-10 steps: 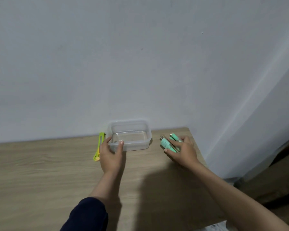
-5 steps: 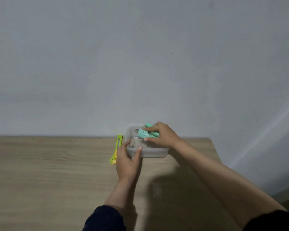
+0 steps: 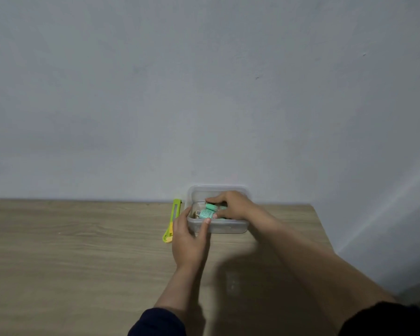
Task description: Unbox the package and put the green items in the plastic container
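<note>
Mint-green small plastic items [image 3: 207,211] sit inside the clear rectangular plastic container [image 3: 228,226] at the far edge of my light wooden table [image 3: 83,251], pinched in the curled fingers of my right hand [image 3: 230,206]. My left hand [image 3: 189,241] grips the container's near left corner. Just left lies a yellow-green utility knife [image 3: 172,220].
</note>
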Demonstrator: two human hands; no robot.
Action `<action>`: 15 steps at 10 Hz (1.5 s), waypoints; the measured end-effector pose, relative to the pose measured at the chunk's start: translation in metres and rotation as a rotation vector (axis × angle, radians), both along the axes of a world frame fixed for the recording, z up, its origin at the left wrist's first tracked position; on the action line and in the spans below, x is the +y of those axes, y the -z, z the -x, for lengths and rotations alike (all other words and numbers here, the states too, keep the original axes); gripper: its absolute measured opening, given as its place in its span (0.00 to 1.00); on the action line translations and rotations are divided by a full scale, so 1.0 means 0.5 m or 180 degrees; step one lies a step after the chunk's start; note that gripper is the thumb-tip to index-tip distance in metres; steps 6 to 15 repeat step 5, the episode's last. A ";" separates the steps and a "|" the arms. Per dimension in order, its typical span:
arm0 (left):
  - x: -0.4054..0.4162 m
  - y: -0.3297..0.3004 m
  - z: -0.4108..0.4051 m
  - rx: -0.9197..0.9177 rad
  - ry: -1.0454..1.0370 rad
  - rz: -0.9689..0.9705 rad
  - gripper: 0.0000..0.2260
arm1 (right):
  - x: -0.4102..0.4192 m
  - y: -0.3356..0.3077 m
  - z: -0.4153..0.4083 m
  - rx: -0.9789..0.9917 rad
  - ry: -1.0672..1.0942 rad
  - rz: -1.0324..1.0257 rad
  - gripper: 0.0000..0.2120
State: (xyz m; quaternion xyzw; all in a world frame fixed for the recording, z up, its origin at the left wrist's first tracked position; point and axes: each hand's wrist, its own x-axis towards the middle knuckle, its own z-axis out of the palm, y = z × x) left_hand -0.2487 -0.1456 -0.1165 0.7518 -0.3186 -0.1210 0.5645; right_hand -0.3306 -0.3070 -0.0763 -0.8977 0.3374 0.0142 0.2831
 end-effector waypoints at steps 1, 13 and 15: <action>0.000 -0.001 0.002 -0.0028 -0.0020 -0.0008 0.23 | 0.002 0.005 0.001 -0.0205 0.0134 -0.0101 0.28; 0.026 -0.047 0.053 -0.0126 -0.0018 -0.0071 0.31 | 0.296 -0.099 0.092 -0.3441 0.1727 0.0964 0.09; 0.026 -0.047 0.053 -0.0126 -0.0018 -0.0071 0.31 | 0.296 -0.099 0.092 -0.3441 0.1727 0.0964 0.09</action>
